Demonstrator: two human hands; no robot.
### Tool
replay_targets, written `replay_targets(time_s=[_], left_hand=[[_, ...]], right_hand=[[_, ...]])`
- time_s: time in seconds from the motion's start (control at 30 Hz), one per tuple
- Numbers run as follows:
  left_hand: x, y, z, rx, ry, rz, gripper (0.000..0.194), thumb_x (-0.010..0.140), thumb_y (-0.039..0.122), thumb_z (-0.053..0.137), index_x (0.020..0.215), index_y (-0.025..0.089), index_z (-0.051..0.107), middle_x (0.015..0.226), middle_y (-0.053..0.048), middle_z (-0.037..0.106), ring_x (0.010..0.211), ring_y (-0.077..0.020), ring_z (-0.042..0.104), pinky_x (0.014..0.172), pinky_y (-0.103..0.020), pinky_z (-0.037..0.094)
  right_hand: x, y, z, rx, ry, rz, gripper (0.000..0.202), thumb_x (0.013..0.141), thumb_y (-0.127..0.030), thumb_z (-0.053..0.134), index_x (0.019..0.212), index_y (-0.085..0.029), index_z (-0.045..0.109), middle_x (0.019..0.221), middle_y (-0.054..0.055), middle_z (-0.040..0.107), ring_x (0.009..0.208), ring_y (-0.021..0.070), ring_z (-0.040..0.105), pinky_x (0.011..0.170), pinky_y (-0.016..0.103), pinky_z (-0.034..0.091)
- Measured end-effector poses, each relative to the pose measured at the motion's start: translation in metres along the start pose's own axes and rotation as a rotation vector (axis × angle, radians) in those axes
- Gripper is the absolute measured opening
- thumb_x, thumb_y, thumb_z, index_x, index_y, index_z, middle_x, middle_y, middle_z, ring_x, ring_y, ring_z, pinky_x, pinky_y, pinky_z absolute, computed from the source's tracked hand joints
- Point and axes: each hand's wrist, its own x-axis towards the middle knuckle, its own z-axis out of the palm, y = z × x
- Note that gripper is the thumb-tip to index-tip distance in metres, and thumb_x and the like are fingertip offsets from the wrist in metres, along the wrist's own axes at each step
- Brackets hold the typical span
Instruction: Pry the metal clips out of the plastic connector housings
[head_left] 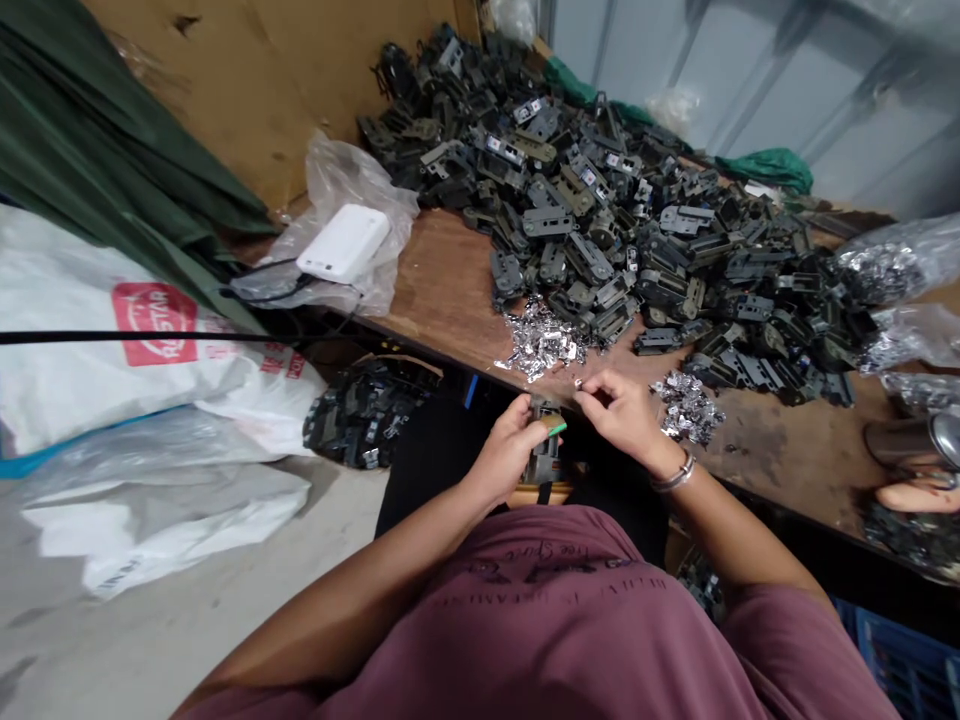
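Note:
My left hand [512, 445] is closed around a dark grey part [545, 462], held low at the table's front edge above my lap. A bright green strip [556, 429] shows by its thumb. To the right, my right hand [619, 412] pinches a small shiny metal piece [578, 384] between thumb and fingertips, slightly apart from the grey part. One loose pile of shiny metal pieces [541, 340] lies on the table just beyond my hands. Beside my right wrist is a second shiny pile [687, 407].
A big heap of dark grey parts [585, 220] covers the back of the wooden table [442, 270]. At left, a white power bank [345, 243] rests on clear plastic. Another person's hand [919, 496] is at far right by a metal cylinder [911, 438]. A sack of parts [367, 410] stands below.

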Motion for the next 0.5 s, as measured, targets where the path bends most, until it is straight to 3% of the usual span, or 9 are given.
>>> replay_targets(time_s=[0.1,0.23,0.5], left_hand=[[0.002,-0.006,0.000,0.070,-0.073,0.106,0.037,0.064,0.017,0.065,0.101,0.018,0.058,0.092,0.001,0.063,0.090,-0.0149,0.058,0.082,-0.027,0.045],[-0.001,-0.007,0.001,0.252,-0.104,0.140,0.029,0.064,0.016,0.061,0.092,0.017,0.054,0.086,0.001,0.058,0.081,-0.0136,0.052,0.076,-0.027,0.042],[-0.007,0.000,0.007,0.431,-0.069,0.185,0.025,0.065,0.020,0.061,0.087,0.018,0.049,0.081,0.002,0.056,0.077,-0.0137,0.051,0.072,-0.027,0.042]], right_hand=[[-0.018,-0.015,0.004,0.223,0.103,-0.101,0.008,0.086,-0.026,0.064,0.088,-0.020,0.060,0.075,0.000,0.065,0.064,0.0123,0.060,0.061,0.025,0.049],[-0.025,-0.021,0.011,0.195,0.156,-0.280,0.004,0.088,-0.019,0.062,0.085,-0.021,0.064,0.083,0.003,0.068,0.078,0.0146,0.064,0.072,0.028,0.053],[-0.033,-0.016,0.012,0.197,0.164,-0.270,0.008,0.090,-0.021,0.061,0.086,-0.022,0.068,0.084,0.004,0.069,0.079,0.0160,0.065,0.072,0.030,0.056]])
